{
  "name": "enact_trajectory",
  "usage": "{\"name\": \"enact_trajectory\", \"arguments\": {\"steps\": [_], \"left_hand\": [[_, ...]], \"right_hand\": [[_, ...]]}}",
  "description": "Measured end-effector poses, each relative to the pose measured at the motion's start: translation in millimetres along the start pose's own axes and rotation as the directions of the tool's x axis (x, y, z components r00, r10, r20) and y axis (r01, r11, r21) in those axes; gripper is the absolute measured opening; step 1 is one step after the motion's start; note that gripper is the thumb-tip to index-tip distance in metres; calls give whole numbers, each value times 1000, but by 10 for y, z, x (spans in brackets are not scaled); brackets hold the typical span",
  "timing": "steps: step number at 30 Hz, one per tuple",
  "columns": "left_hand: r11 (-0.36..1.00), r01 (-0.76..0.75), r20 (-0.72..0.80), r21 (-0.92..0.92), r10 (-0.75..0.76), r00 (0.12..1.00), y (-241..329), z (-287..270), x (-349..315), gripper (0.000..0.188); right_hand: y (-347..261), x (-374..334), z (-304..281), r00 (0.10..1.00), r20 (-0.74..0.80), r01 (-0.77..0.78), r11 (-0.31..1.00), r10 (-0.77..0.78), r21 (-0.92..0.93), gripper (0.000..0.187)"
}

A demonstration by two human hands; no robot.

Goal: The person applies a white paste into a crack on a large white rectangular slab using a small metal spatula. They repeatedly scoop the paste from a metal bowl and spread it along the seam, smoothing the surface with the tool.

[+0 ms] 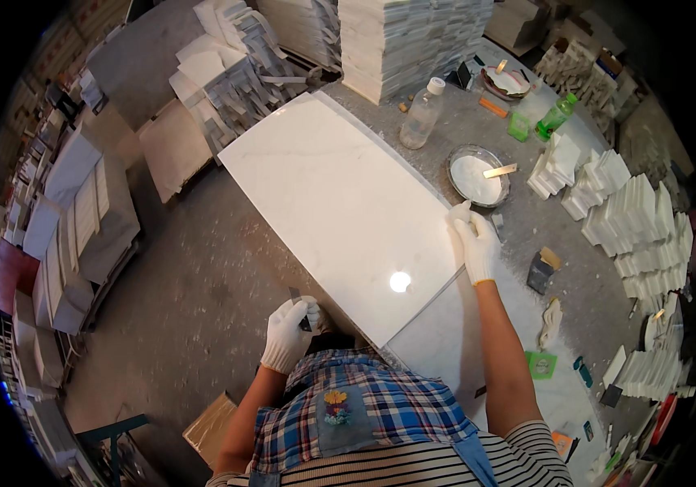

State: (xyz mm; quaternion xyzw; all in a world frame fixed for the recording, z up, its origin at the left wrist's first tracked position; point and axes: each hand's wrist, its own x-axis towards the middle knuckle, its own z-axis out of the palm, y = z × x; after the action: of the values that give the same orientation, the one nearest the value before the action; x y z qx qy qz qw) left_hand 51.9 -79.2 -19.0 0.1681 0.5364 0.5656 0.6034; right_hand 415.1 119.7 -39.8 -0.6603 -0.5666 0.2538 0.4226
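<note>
The white-gloved left hand [287,331] gripped a dark, flat tool [305,323]; a glossy white rectangular slab [344,215] lay diagonally between it and the white-gloved right hand [476,242], whose bent fingers were at its edge, grip unclear, beside 1 round, clear-rimmed dish [478,150]

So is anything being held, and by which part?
The left hand grips a dark blade near its middle. The right hand is at the edge of the veined white slab; whether it grips anything is unclear.
</note>
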Motion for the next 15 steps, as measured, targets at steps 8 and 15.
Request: {"name": "enact_trajectory", "arguments": {"steps": [8,15], "left_hand": [[999,42,143,-27,-38,989,80,140,-26,31],[981,148,298,-128,-105,949,82,424,23,35]], "right_hand": [[143,17,8,998,42,56,988,-51,-141,46],[-127,-693,-10,992,105,55,989,-70,140,35]]}}
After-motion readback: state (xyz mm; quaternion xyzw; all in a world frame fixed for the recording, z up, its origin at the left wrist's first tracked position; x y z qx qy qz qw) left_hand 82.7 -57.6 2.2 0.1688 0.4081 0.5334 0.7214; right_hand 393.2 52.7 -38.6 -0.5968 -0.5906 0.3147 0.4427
